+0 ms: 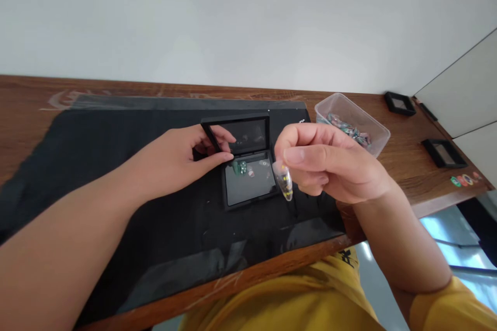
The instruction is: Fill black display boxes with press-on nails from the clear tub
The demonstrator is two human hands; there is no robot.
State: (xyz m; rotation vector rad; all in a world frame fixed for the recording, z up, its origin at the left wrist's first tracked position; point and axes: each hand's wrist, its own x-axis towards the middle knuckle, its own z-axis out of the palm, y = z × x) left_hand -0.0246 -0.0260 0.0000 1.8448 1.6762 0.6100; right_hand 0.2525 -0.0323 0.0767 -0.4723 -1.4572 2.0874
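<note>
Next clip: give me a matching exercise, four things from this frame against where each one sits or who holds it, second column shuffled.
Things:
1. small clear bag
2. open black display case
3. clear plastic tub
4. two closed black cases

Places:
A. far right end of the wooden desk
B. pinched in the right hand
C. on the black mat, lid held by the left hand
D. on the desk just past the mat's right edge, small pieces inside

Pairs: 1-B, 2-C, 3-D, 4-A

Black case (248, 163), yellow-dotted clear nail (284, 182)
</note>
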